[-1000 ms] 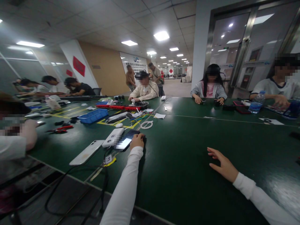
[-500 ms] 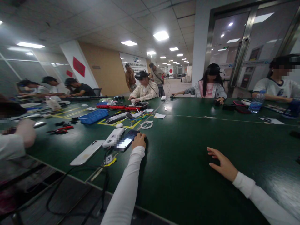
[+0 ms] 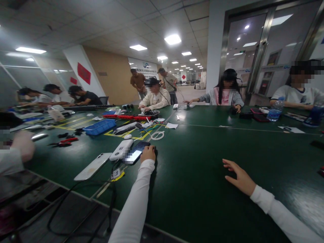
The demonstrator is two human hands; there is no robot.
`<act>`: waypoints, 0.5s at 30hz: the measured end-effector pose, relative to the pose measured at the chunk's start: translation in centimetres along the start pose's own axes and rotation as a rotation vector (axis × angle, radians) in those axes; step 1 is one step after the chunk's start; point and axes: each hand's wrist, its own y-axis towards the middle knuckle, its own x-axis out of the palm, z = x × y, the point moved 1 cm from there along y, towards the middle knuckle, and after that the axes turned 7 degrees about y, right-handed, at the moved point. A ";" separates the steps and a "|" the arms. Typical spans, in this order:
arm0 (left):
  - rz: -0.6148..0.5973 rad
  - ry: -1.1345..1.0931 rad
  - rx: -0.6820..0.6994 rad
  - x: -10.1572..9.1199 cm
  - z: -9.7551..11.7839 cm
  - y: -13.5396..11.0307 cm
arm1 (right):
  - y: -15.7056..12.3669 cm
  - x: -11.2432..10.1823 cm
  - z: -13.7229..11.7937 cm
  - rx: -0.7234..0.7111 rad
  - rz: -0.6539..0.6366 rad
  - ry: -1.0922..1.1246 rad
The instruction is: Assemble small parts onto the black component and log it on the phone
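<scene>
My left hand [image 3: 148,154] rests on the green table at the right edge of a dark phone [image 3: 139,148] with a lit screen. Its fingers are curled down, and what lies under them, if anything, is hidden. Left of that phone are a white device with round marks [image 3: 121,150], perhaps a power bank, and a white phone [image 3: 92,166] lying face down. My right hand [image 3: 239,177] is open over the bare right part of the table, fingers apart, holding nothing.
The green table [image 3: 192,158] carries a blue tray [image 3: 99,127], red-handled pliers [image 3: 66,141], a coiled white cable [image 3: 157,135] and a water bottle [image 3: 274,109]. Black cables [image 3: 111,202] hang at the near edge. Several people sit around it; one blurred person's arm [image 3: 22,148] is close on the left.
The view has shifted slightly. Both my hands keep nearly the same places and poses. A standing person at the back now leans forward more.
</scene>
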 end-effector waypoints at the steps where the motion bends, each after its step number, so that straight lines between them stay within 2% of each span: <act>1: 0.000 0.003 -0.002 0.0 0.0 0.0 | 0.0 0.0 0.0 -0.002 -0.001 0.000; 15: -0.096 -0.004 0.020 -1.0 0.5 -0.3 | 0.1 0.1 0.1 -0.056 0.012 0.009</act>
